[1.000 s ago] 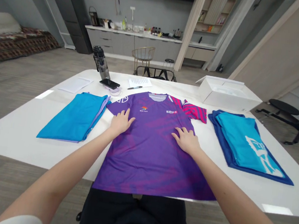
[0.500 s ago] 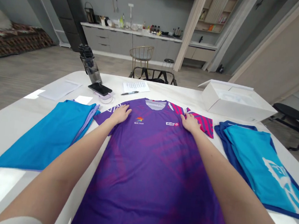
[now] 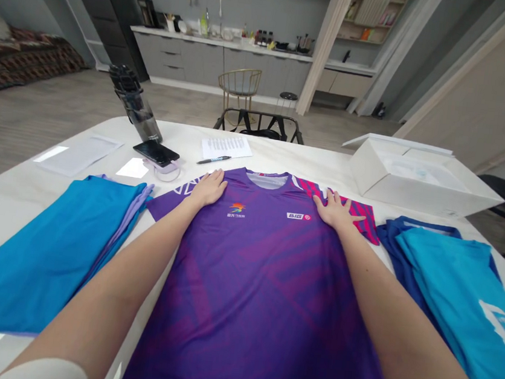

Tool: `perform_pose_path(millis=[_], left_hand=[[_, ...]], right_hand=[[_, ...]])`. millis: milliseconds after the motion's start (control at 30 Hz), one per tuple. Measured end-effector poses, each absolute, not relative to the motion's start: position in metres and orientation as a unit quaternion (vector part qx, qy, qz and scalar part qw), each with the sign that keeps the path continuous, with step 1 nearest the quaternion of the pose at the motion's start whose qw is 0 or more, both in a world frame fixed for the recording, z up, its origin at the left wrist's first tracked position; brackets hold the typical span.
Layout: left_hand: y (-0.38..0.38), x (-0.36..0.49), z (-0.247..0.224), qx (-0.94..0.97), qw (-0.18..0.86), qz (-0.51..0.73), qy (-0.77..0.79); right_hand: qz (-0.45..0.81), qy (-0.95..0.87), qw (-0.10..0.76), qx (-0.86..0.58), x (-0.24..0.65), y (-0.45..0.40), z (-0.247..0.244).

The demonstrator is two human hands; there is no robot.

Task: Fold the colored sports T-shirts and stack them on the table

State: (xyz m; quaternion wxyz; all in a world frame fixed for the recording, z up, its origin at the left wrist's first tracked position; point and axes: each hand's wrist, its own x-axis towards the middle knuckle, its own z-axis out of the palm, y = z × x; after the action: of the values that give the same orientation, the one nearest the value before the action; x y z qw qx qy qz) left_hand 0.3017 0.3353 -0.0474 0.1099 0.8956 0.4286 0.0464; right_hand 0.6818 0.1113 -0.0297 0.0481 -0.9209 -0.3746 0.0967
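A purple and magenta T-shirt [image 3: 253,262] lies spread face up on the white table, its collar at the far side and its lower hem out of view. On the shoulder at the left, near the white-patterned sleeve, my left hand [image 3: 209,187] rests flat with its fingers stretched. My right hand [image 3: 336,211] lies on the other shoulder beside the pink-striped sleeve, fingers spread. Neither hand grips the fabric. Folded blue clothes [image 3: 50,239] lie to the left of the shirt, and a folded turquoise shirt [image 3: 447,278] lies on navy cloth to the right.
Beyond the shirt are a printed paper [image 3: 227,146], a pen [image 3: 214,159], a phone [image 3: 156,153] and a dark-lidded clear bottle [image 3: 137,103]. An open white box [image 3: 427,179] stands at the far right of the table [image 3: 302,155]. A black-framed chair [image 3: 260,123] is behind the far edge.
My right hand's fingers have spread wider, and both hands remain on the shoulders. The shirt's right sleeve lies flatter. The view has shifted closer to the table.
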Motion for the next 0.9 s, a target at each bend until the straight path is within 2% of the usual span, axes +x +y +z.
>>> perform_pose_path(millis=[133,233,367,567,700,833,900], left_hand=[[0.335,0.292,-0.043,0.896,0.126,0.107,0.413],[0.321,0.270,-0.032,0.873,0.090,0.159,0.453],[0.296,0.234,-0.018,0.836,-0.019,0.130,0.533],[0.282,0.205,-0.019,0.788,-0.125,0.079,0.598],[0.287,0.206,-0.013,0.816,-0.121,0.067,0.561],[0.301,0.207,0.002,0.822,-0.064,0.052,0.563],[0.311,0.204,0.010,0.830,-0.070,0.048,0.551]], right_hand=[[0.091,-0.368,0.040,-0.924,0.686,0.112,-0.029],[0.053,-0.376,0.047,-0.924,0.671,0.113,-0.023],[-0.005,-0.459,0.064,-0.886,0.625,0.123,-0.014],[0.039,-0.633,0.077,-0.769,0.541,0.143,-0.017],[0.074,-0.685,0.077,-0.721,0.499,0.151,-0.018],[0.095,-0.682,0.065,-0.723,0.479,0.163,-0.015],[0.104,-0.676,0.060,-0.727,0.474,0.170,-0.014]])
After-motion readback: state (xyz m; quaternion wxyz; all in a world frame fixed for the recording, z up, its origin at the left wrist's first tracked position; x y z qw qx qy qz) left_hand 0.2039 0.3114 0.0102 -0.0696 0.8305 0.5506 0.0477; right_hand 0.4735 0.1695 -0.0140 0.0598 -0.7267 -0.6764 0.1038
